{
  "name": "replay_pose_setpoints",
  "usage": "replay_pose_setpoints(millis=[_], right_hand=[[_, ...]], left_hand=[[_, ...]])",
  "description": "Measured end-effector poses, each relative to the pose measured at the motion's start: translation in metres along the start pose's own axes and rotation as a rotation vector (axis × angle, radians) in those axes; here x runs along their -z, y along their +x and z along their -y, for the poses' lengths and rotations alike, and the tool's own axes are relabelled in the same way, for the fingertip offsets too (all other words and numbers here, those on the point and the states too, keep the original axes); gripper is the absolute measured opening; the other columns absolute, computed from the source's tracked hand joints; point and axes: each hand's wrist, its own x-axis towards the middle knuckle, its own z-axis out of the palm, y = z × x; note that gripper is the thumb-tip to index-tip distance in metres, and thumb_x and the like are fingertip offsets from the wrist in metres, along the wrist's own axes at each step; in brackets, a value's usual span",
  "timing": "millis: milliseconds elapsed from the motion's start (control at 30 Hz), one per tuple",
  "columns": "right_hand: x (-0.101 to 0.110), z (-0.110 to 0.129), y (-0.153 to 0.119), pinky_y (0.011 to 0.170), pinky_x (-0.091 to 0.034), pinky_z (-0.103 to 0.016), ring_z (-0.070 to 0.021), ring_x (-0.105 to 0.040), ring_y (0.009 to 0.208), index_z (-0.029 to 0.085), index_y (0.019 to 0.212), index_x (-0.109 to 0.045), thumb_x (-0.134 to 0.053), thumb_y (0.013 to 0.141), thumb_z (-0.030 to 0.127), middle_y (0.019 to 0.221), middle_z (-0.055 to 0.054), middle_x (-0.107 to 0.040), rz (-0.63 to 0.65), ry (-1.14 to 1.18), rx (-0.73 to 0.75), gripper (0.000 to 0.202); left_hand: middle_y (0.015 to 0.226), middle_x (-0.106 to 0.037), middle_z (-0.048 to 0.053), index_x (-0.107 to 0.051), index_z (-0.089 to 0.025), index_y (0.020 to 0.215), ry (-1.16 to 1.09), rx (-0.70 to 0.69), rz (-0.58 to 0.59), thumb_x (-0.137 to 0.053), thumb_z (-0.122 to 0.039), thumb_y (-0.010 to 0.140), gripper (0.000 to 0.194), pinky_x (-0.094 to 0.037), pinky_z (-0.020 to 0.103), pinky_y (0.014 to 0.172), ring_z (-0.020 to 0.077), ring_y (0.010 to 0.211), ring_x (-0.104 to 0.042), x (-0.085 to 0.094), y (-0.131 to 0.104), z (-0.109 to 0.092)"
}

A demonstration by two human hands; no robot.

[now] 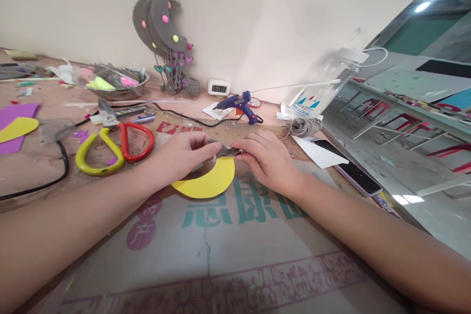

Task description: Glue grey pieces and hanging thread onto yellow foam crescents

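Note:
A yellow crescent-shaped sheet (209, 182) lies on a printed cardboard sheet (154, 267) in front of me. Dark grey material (222, 151), perhaps felt, shows at its upper tip, between my two hands. My left hand (193, 153) is closed, thumb and fingers pinching the grey material from the left. From the right, my right hand (267, 159) pinches the same dark grey piece by its end. Its exact shape is partly hidden by my fingers. Left of my left hand lie scissors with one yellow and one red handle (138, 143).
Beyond my hands are a blue glue gun (241, 104), a digital clock (219, 88) and a metal bowl (117, 93) of craft bits. Grey cord (303, 127), a white card (320, 151) and a phone (353, 169) lie right. Grey crescent ornaments (162, 22) hang by the wall.

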Motion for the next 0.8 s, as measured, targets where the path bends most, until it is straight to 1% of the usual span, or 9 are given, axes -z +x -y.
replay_pose_setpoints(millis=[300,567,800], right_hand=[[0.0028,-0.0017,0.0002,0.069,-0.035,-0.032,-0.018,-0.049,0.077,0.015,0.099,-0.057,-0.041,0.091,0.029,0.082,-0.006,-0.061,-0.013,-0.025,0.029,0.023],[0.0017,-0.0018,0.0003,0.069,-0.034,-0.031,-0.0174,-0.048,0.076,0.015,0.099,-0.057,-0.04,0.091,0.029,0.081,-0.006,-0.061,-0.011,-0.039,0.059,0.024],[0.0017,-0.0013,0.0009,0.069,-0.034,-0.031,-0.0174,-0.047,0.076,0.014,0.099,-0.058,-0.042,0.09,0.028,0.082,-0.006,-0.061,-0.01,-0.047,0.065,0.023]], left_hand=[[0.047,-0.052,-0.003,-0.055,-0.017,0.062,0.006,-0.01,0.011,-0.059,-0.044,0.073,0.029,-0.026,0.018,0.034,0.0065,0.037,-0.041,0.0001,0.0007,0.0022],[0.048,-0.05,-0.004,-0.054,-0.016,0.066,0.041,0.015,0.043,-0.056,-0.043,0.076,0.029,-0.024,0.016,0.033,0.0042,0.036,-0.037,0.0011,-0.0019,-0.0018],[0.05,-0.05,-0.005,-0.053,-0.015,0.065,0.0,0.021,0.072,-0.056,-0.04,0.076,0.028,-0.026,0.015,0.036,0.0041,0.04,-0.04,0.0024,-0.0021,-0.0031]])
